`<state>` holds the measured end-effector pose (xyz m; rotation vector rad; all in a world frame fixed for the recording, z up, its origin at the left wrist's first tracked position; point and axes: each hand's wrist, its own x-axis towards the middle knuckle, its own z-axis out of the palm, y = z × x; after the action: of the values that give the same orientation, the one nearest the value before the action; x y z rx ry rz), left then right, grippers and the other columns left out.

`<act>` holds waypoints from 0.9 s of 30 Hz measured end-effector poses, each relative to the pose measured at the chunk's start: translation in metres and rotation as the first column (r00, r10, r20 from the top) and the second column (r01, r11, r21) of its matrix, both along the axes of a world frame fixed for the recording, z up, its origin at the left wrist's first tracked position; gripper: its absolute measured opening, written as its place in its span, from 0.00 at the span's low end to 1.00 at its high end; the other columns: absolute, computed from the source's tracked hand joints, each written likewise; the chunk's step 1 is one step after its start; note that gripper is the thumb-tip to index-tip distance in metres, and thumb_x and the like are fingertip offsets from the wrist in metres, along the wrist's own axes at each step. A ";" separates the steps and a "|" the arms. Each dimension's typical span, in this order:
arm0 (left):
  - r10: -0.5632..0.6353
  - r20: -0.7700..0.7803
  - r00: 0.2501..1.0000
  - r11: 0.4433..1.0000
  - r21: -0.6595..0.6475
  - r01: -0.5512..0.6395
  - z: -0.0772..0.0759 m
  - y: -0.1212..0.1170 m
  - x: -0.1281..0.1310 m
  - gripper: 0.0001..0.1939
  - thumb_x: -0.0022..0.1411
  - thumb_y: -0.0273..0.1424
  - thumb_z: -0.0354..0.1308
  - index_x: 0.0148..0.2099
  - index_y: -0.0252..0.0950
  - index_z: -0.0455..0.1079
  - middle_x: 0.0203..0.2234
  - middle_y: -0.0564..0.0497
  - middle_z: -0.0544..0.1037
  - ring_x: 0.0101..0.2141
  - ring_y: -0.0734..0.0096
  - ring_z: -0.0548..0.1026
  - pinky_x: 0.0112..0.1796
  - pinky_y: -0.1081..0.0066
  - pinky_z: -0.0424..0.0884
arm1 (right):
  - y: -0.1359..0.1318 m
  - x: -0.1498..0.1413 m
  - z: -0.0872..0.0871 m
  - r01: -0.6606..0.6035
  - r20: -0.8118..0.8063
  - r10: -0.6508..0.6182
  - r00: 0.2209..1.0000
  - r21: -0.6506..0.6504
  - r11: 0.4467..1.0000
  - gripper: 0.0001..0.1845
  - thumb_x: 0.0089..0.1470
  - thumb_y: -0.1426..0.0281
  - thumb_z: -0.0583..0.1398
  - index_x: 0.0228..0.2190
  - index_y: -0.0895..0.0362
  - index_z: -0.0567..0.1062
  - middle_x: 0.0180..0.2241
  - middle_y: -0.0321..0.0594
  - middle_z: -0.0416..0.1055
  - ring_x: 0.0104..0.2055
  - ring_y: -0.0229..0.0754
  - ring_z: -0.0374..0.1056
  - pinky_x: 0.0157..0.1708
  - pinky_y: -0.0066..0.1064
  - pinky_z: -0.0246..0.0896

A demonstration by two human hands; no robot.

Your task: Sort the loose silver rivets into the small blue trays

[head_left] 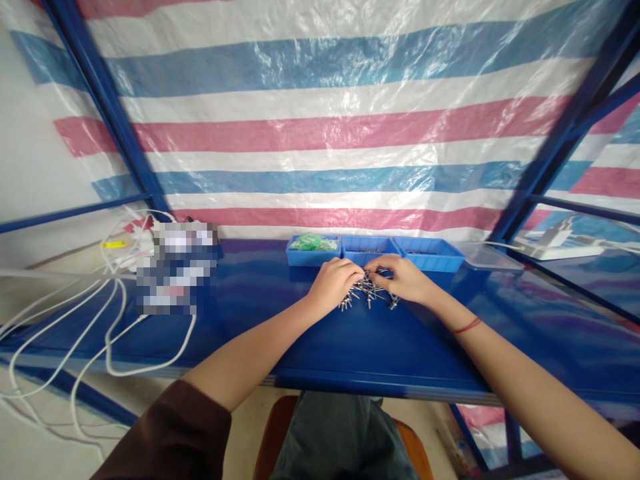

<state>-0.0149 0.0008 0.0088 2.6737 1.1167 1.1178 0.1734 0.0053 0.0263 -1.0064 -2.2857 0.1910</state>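
A loose pile of thin, shiny metal pieces (369, 291), rod-like with thicker ends, lies on the blue table; they are too small to name surely. My left hand (336, 280) is at the pile's left edge, palm down, its fingers curled and closed together. From the right my right hand (400, 277) reaches in, thumb and forefinger bent toward each other at the back of the pile. The fingertips of both hands nearly meet, and what lies between them is hidden or too small to make out.
Behind the hands stand three blue bins: the left bin (314, 259) with green-and-clear packets, the middle bin (367, 241) and right bin (435, 260) with small dark pieces. A clear lid (495, 259) lies right. White cables (120, 333) hang left; a power strip (565, 247) sits right.
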 end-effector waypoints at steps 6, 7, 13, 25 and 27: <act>-0.085 0.388 0.918 0.990 -0.071 0.122 0.005 -0.004 0.005 0.07 0.61 0.28 0.52 0.39 0.37 0.71 0.35 0.51 0.76 0.36 0.72 0.73 0.39 0.72 0.69 | -0.003 -0.014 -0.009 -0.080 -0.251 0.037 0.967 -0.166 0.983 0.14 0.51 0.62 0.57 0.32 0.58 0.76 0.33 0.41 0.75 0.35 0.43 0.70 0.37 0.34 0.63; -0.072 0.430 0.900 0.989 -0.083 0.119 0.006 -0.004 0.005 0.08 0.60 0.28 0.52 0.40 0.37 0.71 0.36 0.50 0.76 0.37 0.72 0.74 0.39 0.72 0.69 | -0.003 -0.016 -0.010 -0.093 -0.301 0.035 0.953 -0.182 0.979 0.15 0.51 0.60 0.57 0.31 0.58 0.76 0.33 0.41 0.75 0.35 0.43 0.70 0.37 0.34 0.63; -0.011 0.559 0.829 0.951 -0.249 0.181 -0.002 0.003 0.005 0.09 0.60 0.29 0.52 0.43 0.34 0.69 0.37 0.47 0.76 0.36 0.70 0.75 0.40 0.69 0.71 | -0.005 -0.018 -0.006 -0.139 -0.567 -0.043 0.822 -0.273 0.952 0.18 0.44 0.56 0.62 0.32 0.57 0.78 0.32 0.41 0.77 0.35 0.43 0.71 0.39 0.36 0.64; 0.082 0.722 0.687 0.740 -0.506 0.444 -0.004 0.003 0.012 0.08 0.61 0.30 0.51 0.39 0.31 0.66 0.27 0.51 0.72 0.25 0.78 0.72 0.27 0.76 0.69 | -0.009 -0.021 -0.003 -0.154 -0.716 -0.162 0.679 -0.354 0.922 0.17 0.38 0.58 0.66 0.28 0.57 0.78 0.29 0.41 0.76 0.27 0.39 0.70 0.31 0.33 0.67; 0.079 0.728 0.682 0.719 -0.515 0.467 -0.004 0.001 0.013 0.09 0.61 0.31 0.51 0.39 0.31 0.66 0.26 0.52 0.71 0.24 0.79 0.70 0.25 0.78 0.67 | -0.009 -0.021 -0.003 -0.154 -0.728 -0.165 0.666 -0.350 0.924 0.16 0.38 0.59 0.66 0.28 0.57 0.78 0.27 0.40 0.76 0.26 0.38 0.70 0.31 0.32 0.67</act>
<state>-0.0021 0.0023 0.0048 1.5093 0.7887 1.2145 0.1523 -0.0034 0.0236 -0.8828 -1.4844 0.9163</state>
